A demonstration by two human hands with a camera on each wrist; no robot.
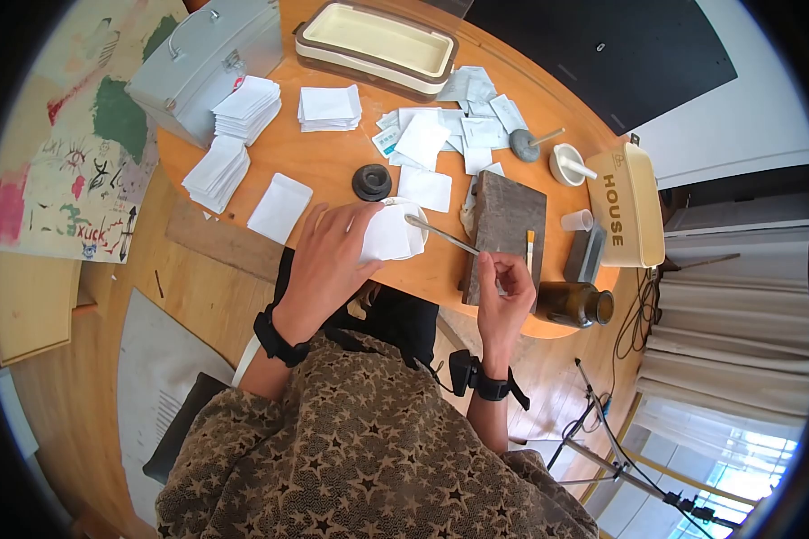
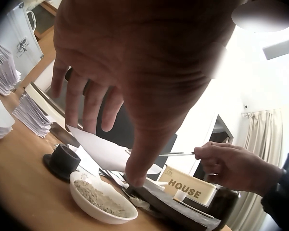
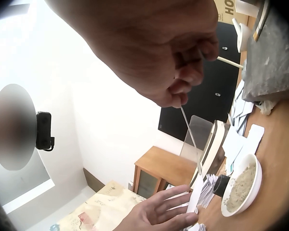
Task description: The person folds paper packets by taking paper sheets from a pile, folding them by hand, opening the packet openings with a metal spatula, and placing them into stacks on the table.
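Observation:
My left hand (image 1: 333, 247) holds a small white paper envelope (image 1: 386, 235) between thumb and fingers, above the near table edge. My right hand (image 1: 505, 292) pinches the end of a thin metal spatula (image 1: 451, 239). Its far tip meets the top of the envelope in the head view. Under the envelope stands a white bowl (image 2: 116, 219) of grey-beige powder (image 2: 97, 196), best seen in the wrist views. A dark round lidded object (image 1: 371, 182) sits just beyond the bowl. What lies inside the envelope is hidden.
Stacks of white envelopes (image 1: 247, 110) lie at the left by a metal case (image 1: 208, 63). Loose packets (image 1: 484, 133) spread near a cream tray (image 1: 377, 45). To the right are a dark stone slab (image 1: 512, 211), a mortar (image 1: 566, 166), a brown jar (image 1: 573, 304) and a HOUSE box (image 1: 634, 207).

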